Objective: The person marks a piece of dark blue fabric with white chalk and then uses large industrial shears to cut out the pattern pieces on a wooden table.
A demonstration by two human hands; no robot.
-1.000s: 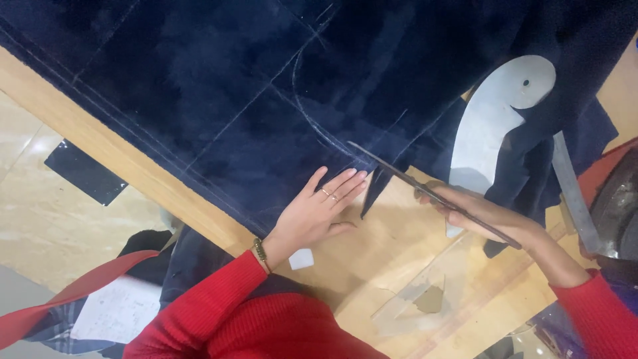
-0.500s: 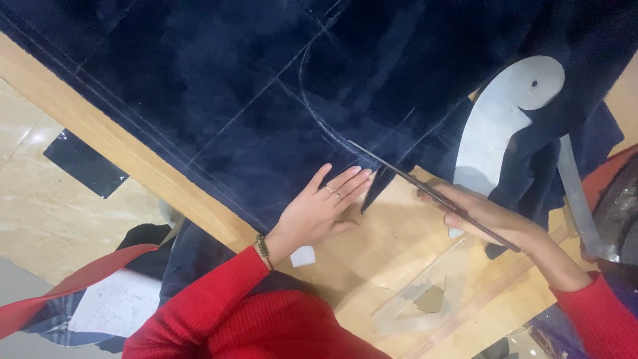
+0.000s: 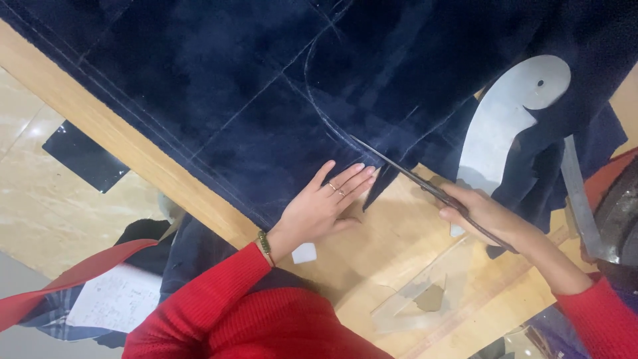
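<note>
A pale wooden table (image 3: 100,143) carries a wide spread of dark navy velvet-like cloth (image 3: 232,100), marked with chalk lines. The cloth looks soft, limp and likely to creep, so it is best pinned flat close to the cut, where the left hand (image 3: 319,209) lies open, pressing. The right hand (image 3: 482,216) is closed round long scissors (image 3: 425,186), their long axis slanting up-left, tips pointing into the cloth edge along the chalk curve, a curved ruler (image 3: 498,126) beside
</note>
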